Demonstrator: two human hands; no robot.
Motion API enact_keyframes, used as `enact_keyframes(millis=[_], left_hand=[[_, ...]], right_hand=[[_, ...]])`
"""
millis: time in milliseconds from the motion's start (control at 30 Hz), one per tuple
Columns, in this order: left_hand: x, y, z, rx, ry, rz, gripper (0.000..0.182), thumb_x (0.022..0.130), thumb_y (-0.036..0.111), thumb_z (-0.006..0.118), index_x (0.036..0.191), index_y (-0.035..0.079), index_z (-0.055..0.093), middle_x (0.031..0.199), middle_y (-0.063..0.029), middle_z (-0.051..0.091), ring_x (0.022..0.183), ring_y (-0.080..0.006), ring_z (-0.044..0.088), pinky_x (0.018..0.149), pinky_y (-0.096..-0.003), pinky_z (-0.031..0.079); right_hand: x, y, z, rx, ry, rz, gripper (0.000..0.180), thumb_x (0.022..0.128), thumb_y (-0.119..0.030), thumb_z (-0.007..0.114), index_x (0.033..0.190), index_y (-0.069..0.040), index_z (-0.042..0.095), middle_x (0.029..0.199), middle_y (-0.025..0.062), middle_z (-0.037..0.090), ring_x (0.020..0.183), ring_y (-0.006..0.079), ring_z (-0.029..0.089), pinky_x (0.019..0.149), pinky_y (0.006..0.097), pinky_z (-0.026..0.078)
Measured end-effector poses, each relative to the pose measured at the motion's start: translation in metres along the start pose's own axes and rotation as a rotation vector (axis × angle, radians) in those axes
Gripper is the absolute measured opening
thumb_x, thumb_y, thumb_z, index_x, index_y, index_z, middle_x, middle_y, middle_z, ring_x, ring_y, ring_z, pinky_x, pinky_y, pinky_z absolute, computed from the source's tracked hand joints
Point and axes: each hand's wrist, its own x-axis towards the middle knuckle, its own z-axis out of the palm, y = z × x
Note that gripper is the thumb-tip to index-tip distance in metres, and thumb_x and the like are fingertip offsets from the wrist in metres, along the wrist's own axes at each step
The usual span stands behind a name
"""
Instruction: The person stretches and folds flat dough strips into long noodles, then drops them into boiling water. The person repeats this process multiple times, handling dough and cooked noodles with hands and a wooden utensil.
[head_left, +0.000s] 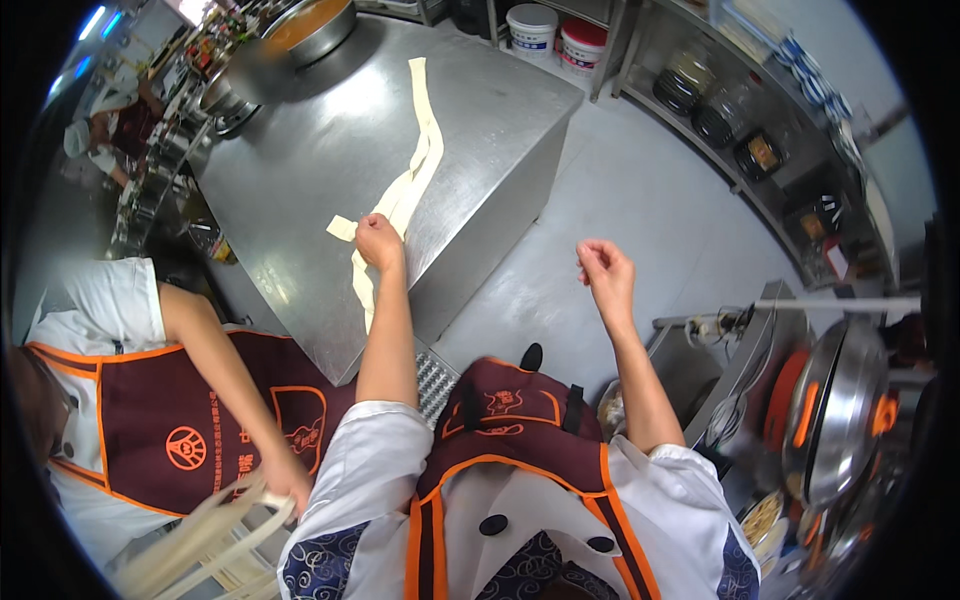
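Long, flat pale dough strips (410, 184) lie across the stainless steel table (315, 172), partly overlapping. My left hand (379, 240) is closed on the dough near the front corner of the table. A short dough end sticks out to the left of the fist, and another length trails below it towards the edge. What is inside the fist is hidden. Out over the floor, to the right of the table, my right hand (609, 276) is raised with its fingers curled in. Nothing shows in it.
At my left stands a co-worker in a maroon apron (180, 427), with blurred pale strips (217, 532) at one hand. Large metal basins (322, 34) occupy the far table end. On my right are a lidded electric pan (836, 420) and a bowl (763, 517). Bottle shelves (720, 161) stand beyond.
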Motion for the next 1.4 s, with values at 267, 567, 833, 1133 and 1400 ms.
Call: enact_keyframes(millis=[267,567,833,1133,1400], left_hand=[[0.034,0.009,0.004,0.268,-0.181,0.113,0.028,0.072,0.02,0.069,0.09,0.002,0.058,0.092,-0.0168,0.059,0.09,-0.0346,0.057,0.076,-0.0425,0.046],[0.041,0.016,0.005,0.083,-0.179,-0.096,0.02,0.065,0.01,0.07,0.077,0.004,0.056,0.072,-0.0083,0.055,0.066,-0.0249,0.054,0.062,-0.036,0.044],[0.018,0.054,0.016,0.04,0.07,-0.346,0.017,0.072,0.009,0.071,0.076,0.004,0.055,0.067,-0.0078,0.059,0.056,-0.0174,0.054,0.055,-0.0296,0.044],[-0.005,0.19,0.063,-0.226,0.133,-0.418,0.016,0.072,-0.001,0.07,0.086,0.003,0.065,0.082,-0.0013,0.061,0.067,-0.0077,0.049,0.062,-0.021,0.044],[-0.006,0.111,0.027,-0.412,0.506,-0.757,0.022,0.07,-0.005,0.072,0.089,-0.002,0.062,0.077,-0.002,0.061,0.065,-0.0059,0.053,0.062,-0.0192,0.046]], right_hand=[[0.185,-0.055,0.077,-0.333,-0.243,-0.151,0.013,0.082,-0.009,0.061,0.09,0.001,0.064,0.066,0.0026,0.059,0.055,0.0087,0.054,0.052,0.0238,0.046],[0.381,-0.052,0.202,-0.535,-0.443,-0.301,0.017,0.081,-0.015,0.059,0.083,0.001,0.065,0.063,0.0096,0.062,0.055,0.0148,0.059,0.054,0.0287,0.045],[0.497,-0.027,0.355,-0.748,-0.487,-0.632,0.025,0.079,-0.021,0.062,0.096,-0.004,0.066,0.093,0.0128,0.065,0.085,0.0254,0.062,0.074,0.036,0.048],[0.527,-0.007,0.384,-0.746,-0.747,-0.881,0.016,0.077,-0.017,0.064,0.09,-0.007,0.063,0.089,0.0123,0.061,0.09,0.0299,0.056,0.075,0.0422,0.045],[0.522,-0.013,0.384,-0.548,-0.85,-1.17,0.017,0.075,-0.013,0.065,0.092,-0.012,0.064,0.077,0.0067,0.059,0.072,0.0246,0.056,0.064,0.0386,0.044]])
